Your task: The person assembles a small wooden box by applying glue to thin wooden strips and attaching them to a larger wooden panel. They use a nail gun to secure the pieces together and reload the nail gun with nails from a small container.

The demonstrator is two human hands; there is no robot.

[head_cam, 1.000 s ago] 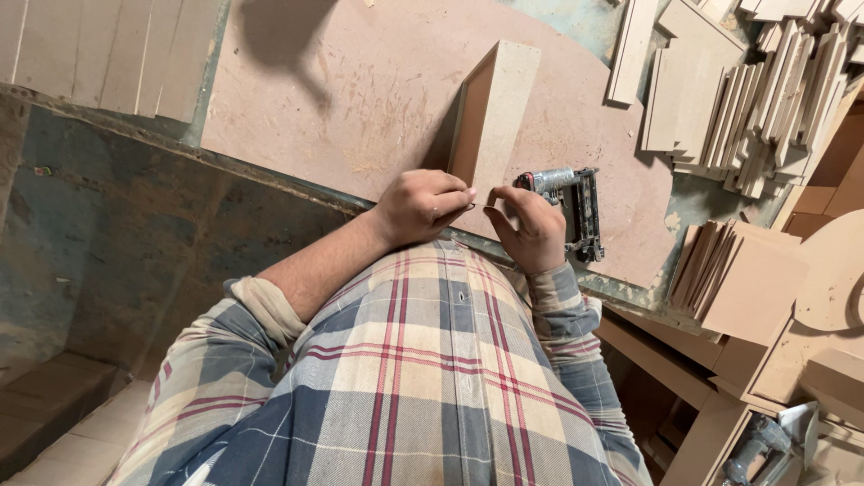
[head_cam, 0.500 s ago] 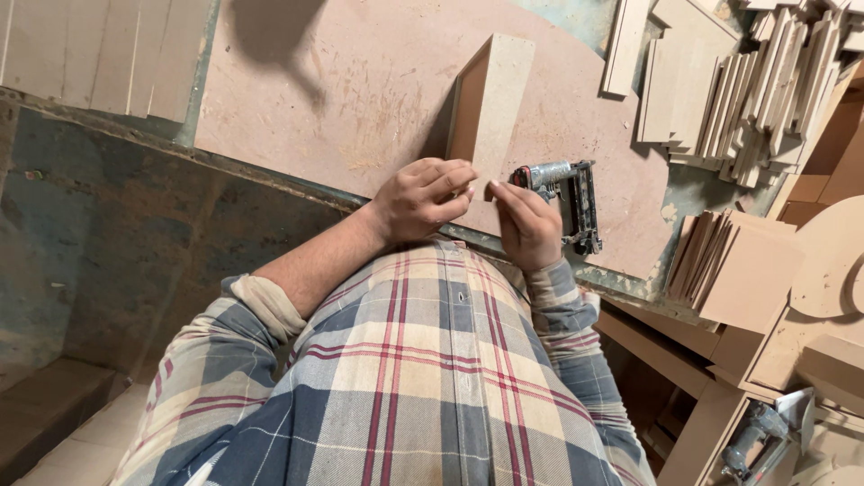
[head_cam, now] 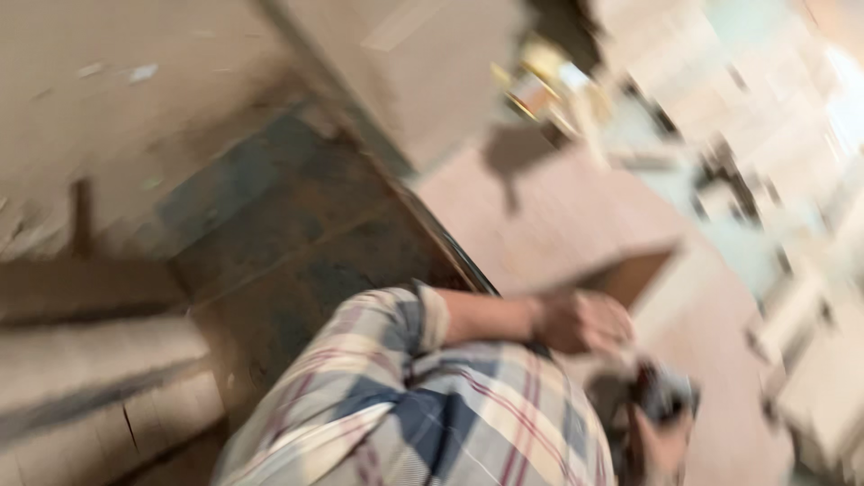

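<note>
Pale flat wooden board piece point(head_cam: 670, 292), seemingly standing on edge on the pinkish-brown fibreboard worktop point(head_cam: 576, 207), sits just ahead of the left hand point(head_cam: 580, 321); frame is heavily motion-blurred so edges are soft. Board's long axis runs up and away from the body, toward upper right of the view, with a darker brown face turned toward the left hand. Left hand touches or is right at the board's near lower end; fingers look curled, but whether they pinch the board or only rest against it, cannot tell. Right hand point(head_cam: 661, 445) is lower, close to the body, wrapped round the grip of a dark grey nail gun point(head_cam: 666, 394), whose body sits just above the hand and just below the board's near end. So left hand is the nearer one to the board, with the tool between right hand and board. Checked plaid shirt sleeve point(head_cam: 387, 333) covers the left arm to mid-forearm. Dark greenish metal table side point(head_cam: 270, 225) drops away left of the worktop. Blurred pale wood offcuts point(head_cam: 810, 360) are stacked at right, well apart from both hands
</note>
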